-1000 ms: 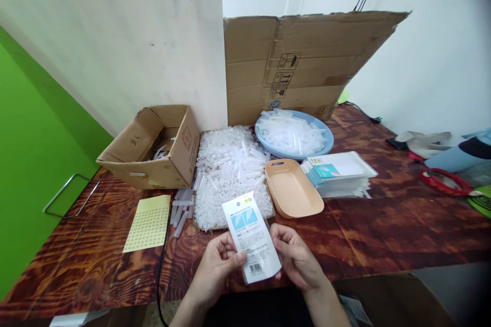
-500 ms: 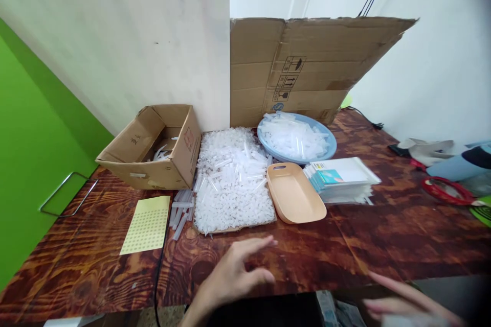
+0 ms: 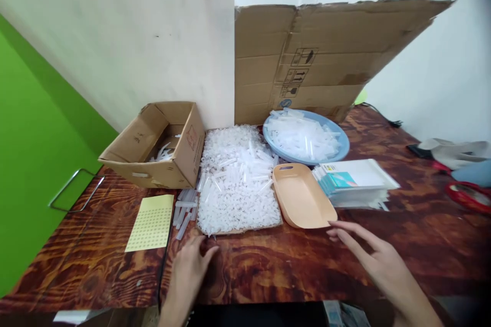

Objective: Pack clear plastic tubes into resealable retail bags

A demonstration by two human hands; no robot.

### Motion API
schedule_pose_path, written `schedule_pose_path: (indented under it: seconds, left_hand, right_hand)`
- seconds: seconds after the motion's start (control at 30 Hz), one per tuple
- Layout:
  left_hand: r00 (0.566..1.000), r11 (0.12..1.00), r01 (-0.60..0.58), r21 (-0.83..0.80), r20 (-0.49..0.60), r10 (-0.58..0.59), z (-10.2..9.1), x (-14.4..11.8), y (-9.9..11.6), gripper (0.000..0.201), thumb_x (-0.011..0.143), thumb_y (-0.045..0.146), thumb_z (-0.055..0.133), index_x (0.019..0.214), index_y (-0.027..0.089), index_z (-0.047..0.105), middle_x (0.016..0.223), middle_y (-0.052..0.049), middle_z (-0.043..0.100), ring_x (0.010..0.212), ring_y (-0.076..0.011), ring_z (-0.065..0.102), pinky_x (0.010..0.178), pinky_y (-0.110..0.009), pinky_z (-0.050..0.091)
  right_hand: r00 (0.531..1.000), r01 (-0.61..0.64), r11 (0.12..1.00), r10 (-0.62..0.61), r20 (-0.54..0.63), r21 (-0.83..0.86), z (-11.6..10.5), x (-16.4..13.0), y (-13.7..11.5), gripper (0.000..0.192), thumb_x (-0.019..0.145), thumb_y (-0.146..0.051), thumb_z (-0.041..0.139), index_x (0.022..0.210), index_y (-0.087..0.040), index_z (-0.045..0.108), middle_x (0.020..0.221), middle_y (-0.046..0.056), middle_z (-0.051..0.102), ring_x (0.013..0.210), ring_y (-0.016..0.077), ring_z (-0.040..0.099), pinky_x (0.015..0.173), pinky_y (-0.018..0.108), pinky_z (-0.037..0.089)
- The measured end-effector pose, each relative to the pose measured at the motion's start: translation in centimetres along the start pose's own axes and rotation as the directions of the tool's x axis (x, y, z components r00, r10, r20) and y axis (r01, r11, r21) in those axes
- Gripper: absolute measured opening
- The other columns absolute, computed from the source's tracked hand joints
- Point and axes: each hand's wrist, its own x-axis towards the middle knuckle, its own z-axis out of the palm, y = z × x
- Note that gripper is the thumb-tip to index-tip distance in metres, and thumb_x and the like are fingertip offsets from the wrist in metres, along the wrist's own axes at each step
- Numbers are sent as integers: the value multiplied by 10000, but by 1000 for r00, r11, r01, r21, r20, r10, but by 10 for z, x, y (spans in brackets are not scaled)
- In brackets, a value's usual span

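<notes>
My left hand (image 3: 190, 271) rests on the wooden table (image 3: 268, 265), empty, its fingertips just short of the pile of clear plastic tubes (image 3: 238, 181). My right hand (image 3: 374, 258) reaches forward with fingers stretched out and holds nothing. Its fingertips are close to the near corner of the empty peach tray (image 3: 303, 196). Beyond the tray lies a stack of packaged white cards (image 3: 355, 181).
An open cardboard box (image 3: 161, 145) stands at the left. A blue dish of clear tubes (image 3: 307, 138) sits behind the tray. A yellow sticker sheet (image 3: 151, 222) lies near a black cable (image 3: 163, 265). Flattened cardboard (image 3: 326, 56) leans at the back.
One second ago both hands held a packaged card. It has left view, and my right hand has come back from the lower right toward the peach tray.
</notes>
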Motion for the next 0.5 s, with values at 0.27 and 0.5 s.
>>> schedule_pose_path:
  seconds: [0.27, 0.5]
  left_hand:
    - [926, 987, 85, -136, -354, -129, 49, -12, 13, 239, 924, 425, 614, 976, 207, 697, 822, -51, 737, 702, -234, 714, 612, -274, 486]
    - [975, 908, 26, -419, -192, -116, 30, -14, 2, 226, 937, 401, 600, 870, 220, 719, 821, -37, 735, 699, -209, 700, 678, -260, 512]
  right_hand:
    - [795, 199, 663, -540, -277, -721, 6, 104, 27, 548, 942, -394, 370, 1280, -35, 610, 1332, 265, 609, 1264, 383, 546, 1041, 506, 415]
    - [773, 222, 578, -595, -220, -785, -3, 114, 61, 390, 893, -293, 375, 1126, -213, 677, 1165, 135, 734, 1052, 332, 688, 967, 485, 469]
